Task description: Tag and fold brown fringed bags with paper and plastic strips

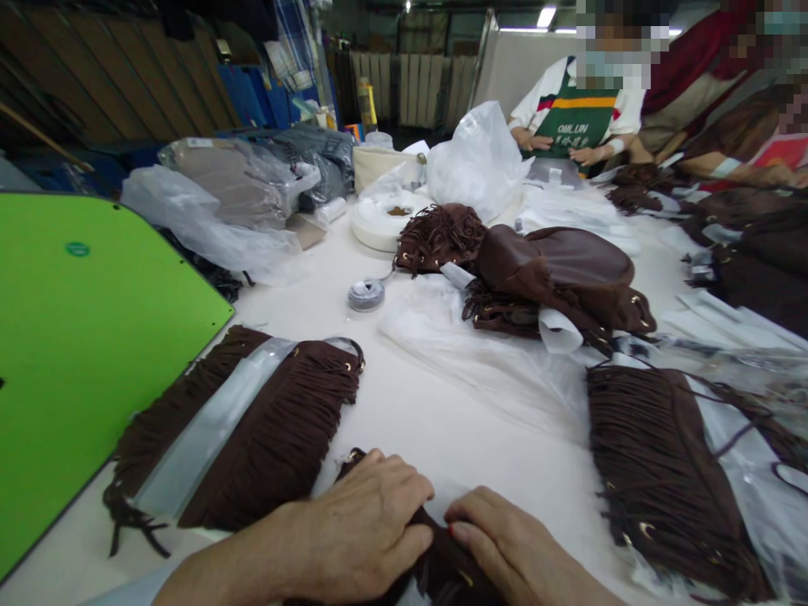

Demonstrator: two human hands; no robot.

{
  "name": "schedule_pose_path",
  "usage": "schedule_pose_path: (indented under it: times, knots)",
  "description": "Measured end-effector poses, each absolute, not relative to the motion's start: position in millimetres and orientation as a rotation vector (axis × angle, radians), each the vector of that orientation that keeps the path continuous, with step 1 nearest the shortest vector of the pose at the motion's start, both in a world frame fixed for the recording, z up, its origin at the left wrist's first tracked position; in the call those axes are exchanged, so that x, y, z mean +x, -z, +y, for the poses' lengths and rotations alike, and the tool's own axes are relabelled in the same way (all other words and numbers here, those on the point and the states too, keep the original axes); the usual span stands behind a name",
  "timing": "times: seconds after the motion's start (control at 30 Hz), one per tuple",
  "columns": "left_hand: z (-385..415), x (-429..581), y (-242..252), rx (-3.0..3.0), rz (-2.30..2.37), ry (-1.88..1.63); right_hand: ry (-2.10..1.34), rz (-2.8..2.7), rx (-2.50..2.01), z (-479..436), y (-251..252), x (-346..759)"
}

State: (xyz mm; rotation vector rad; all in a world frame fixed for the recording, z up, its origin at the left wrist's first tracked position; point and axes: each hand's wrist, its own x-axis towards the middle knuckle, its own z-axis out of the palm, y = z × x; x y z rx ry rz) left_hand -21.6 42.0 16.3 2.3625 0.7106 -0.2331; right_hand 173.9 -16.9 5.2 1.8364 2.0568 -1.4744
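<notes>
At the near edge of the table, a dark brown bag (445,560) with a gold eyelet lies under my hands, mostly cut off by the bottom of the view. My left hand (353,526) grips its left part, thumb and fingers closed on the brown material. From the other side, the curled fingers of my right hand (511,543) press on it. Just left is a fringed brown bag (278,421) with a clear plastic strip (215,429) across it. Another fringed bag (656,454) rests to the right, partly on clear plastic.
A green board (94,337) stands at the left. Farther back are stacked brown bags (555,269), a grey tape roll (366,295), a white roll (379,223) and plastic bags (476,164). Across the table, a person in a green apron (571,122) works; another is at far right.
</notes>
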Motion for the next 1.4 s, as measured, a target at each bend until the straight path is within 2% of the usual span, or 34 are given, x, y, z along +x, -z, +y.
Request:
schedule_pose_path:
  times: [0.1, 0.17, 0.3, 0.5, 0.6, 0.73, 0.87, 1.1, 1.2, 1.4]
  knots:
    - [33.0, -21.3, -4.7, 2.500, 0.693, 0.220, 1.133, 2.000, 1.879, -19.5, 3.1, 161.9]
    - [29.4, -21.2, -1.7, 2.520, 0.685, 0.279, 1.064, 1.978, 1.868, -19.1, 7.3, 158.2]
    - [30.0, -19.8, -12.1, 2.495, 0.781, 0.435, 1.126, 2.023, 1.788, -18.8, 9.3, 163.0]
    - [38.2, -20.8, -28.8, 2.351, 0.734, 0.377, 1.383, 2.306, 1.576, -19.7, 0.2, 179.5]
    - [37.6, -24.3, -37.6, 2.399, 0.697, 0.335, 1.490, 2.272, 1.568, -15.8, -5.5, 179.0]
    - [33.6, -29.8, -50.5, 2.551, 0.567, 0.288, 1.283, 2.011, 1.644, -11.2, -5.6, 166.2]
    - [33.3, -30.1, -55.3, 2.535, 0.596, 0.433, 1.111, 1.872, 1.744, -16.7, 1.1, 155.4]
    - [53.4, -19.1, -37.4, 2.384, 0.653, 0.601, 1.013, 2.122, 1.971, -39.6, 22.6, 168.8]
    - [60.4, -9.5, -29.4, 2.427, 0.631, 0.631, 1.091, 2.083, 2.030, -34.6, 22.7, 170.9]
    - [55.0, 0.0, -15.1, 2.431, 0.890, 0.512, 1.431, 1.973, 2.086, -29.1, 3.9, 176.7]
